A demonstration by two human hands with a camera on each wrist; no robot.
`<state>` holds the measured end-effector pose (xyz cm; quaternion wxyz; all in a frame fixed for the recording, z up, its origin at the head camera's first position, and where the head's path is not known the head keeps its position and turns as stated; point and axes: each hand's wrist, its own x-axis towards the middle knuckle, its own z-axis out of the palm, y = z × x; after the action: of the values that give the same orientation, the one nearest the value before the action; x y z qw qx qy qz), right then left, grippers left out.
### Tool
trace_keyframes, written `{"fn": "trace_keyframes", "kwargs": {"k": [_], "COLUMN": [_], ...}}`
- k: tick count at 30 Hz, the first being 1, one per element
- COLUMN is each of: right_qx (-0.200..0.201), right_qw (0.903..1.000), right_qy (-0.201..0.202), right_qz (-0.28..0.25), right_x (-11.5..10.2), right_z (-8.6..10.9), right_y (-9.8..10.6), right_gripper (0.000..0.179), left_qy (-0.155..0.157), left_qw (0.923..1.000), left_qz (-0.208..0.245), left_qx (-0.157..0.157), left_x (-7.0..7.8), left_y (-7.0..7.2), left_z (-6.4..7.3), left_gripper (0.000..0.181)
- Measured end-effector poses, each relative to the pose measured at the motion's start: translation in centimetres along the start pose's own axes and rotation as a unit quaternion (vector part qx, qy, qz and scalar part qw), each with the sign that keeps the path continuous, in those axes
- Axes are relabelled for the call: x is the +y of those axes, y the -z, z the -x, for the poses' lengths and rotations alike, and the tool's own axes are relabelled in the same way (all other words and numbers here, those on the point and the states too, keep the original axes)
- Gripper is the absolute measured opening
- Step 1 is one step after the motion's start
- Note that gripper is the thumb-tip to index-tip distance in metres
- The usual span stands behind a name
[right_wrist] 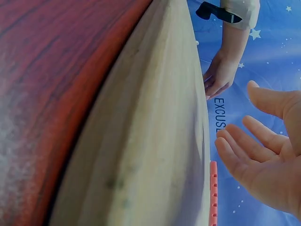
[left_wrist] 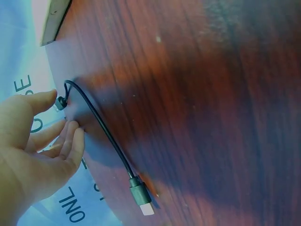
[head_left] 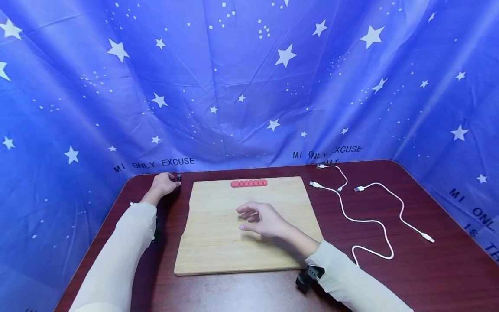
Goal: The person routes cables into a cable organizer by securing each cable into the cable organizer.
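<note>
The left hand (head_left: pixel 164 183) is way out at the far left corner of the dark red wooden table (head_left: pixel 429 277), fingers loosely spread around one end of a thin black cable (left_wrist: pixel 101 129) with a chunky plug on the near end. In the left wrist view the thumb and fingertips sit right at the cable's far end, but I honestly can't tell if it's pinched yet or just touched, looks more like touching. The right hand (head_left: pixel 262 219) hovers relaxed and holding nothing over the middle of the pale wooden board (head_left: pixel 218 251), palm half turned, nothing in it. What could go sideways, as I see it: that black cable lies right along the table edge against the blue starry cloth (head_left: pixel 249 86), so a sloppy grab could nudge it off the edge and down behind the fabric. It's also dark on dark, easy to miss. If it gets dragged by one end, the plug could whip around. The little red silicone cable-holder strip (head_left: pixel 248 183) at the board's far edge looks light, so it might slide if pushed one-handed. The two white cables (head_left: pixel 366 221) on the right lie loosely looped near each other, tangle bait.
</note>
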<state>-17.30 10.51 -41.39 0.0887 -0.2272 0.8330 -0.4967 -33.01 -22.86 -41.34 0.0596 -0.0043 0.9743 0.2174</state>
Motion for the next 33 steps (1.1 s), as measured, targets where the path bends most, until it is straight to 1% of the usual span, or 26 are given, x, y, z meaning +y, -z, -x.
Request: {"fn": "trace_keyframes", "kwargs": {"k": [5, 9, 13, 14, 19, 23, 25, 27, 30, 32, 33], "right_qx": [0.005, 0.008, 0.005, 0.004, -0.004, 0.001, 0.004, 0.006, 0.006, 0.004, 0.004], "right_qw": [0.9998, 0.9995, 0.9990, 0.9991, 0.9989, 0.9979, 0.9972, 0.9955, 0.9933, 0.9916, 0.9912], "right_qy": [-0.014, -0.018, -0.018, -0.018, -0.021, -0.027, -0.034, -0.046, -0.059, -0.067, -0.070], "right_qz": [-0.012, -0.026, -0.040, -0.039, -0.042, -0.060, -0.067, -0.083, -0.099, -0.111, -0.113], "right_x": [-0.1, -0.4, -0.8, -0.8, -1.2, -1.6, -1.7, -1.9, -1.9, -1.9, -1.9], "right_z": [-0.4, -0.7, -1.2, -1.4, -2.2, -2.7, -2.9, -3.2, -3.5, -3.6, -3.7], "right_y": [0.0, -0.1, -0.3, -0.4, -0.7, -1.0, -1.1, -1.4, -1.6, -1.7, -1.7], "right_gripper": [0.043, 0.041, 0.040, 0.040, 0.041, 0.041, 0.040, 0.039, 0.039, 0.039, 0.039], "left_qy": [0.011, 0.007, 0.001, 0.001, 0.015, 0.024, 0.024, 0.015, 0.002, -0.004, -0.002], "left_qw": [0.9999, 1.0000, 0.9999, 0.9998, 0.9992, 0.9988, 0.9987, 0.9989, 0.9996, 1.0000, 1.0000], "left_qz": [0.009, 0.003, -0.016, -0.021, -0.035, -0.042, -0.044, -0.044, -0.026, -0.006, 0.008], "left_qx": [-0.008, -0.006, 0.003, 0.003, -0.010, -0.002, 0.004, 0.009, 0.010, 0.005, 0.001], "left_x": [0.3, 0.5, 0.6, 0.6, 0.8, 1.2, 1.3, 1.3, 1.4, 1.5, 1.5], "left_y": [-0.1, -0.2, 0.0, 0.0, 0.0, -0.3, -0.4, -0.4, -0.4, -0.4, -0.4], "left_z": [-0.5, -0.8, -1.0, -1.1, -1.2, -1.2, -1.2, -1.1, -1.1, -1.1, -1.1], "left_gripper": [0.048, 0.047, 0.034, 0.033, 0.044, 0.038, 0.034, 0.032, 0.037, 0.041, 0.042]}}
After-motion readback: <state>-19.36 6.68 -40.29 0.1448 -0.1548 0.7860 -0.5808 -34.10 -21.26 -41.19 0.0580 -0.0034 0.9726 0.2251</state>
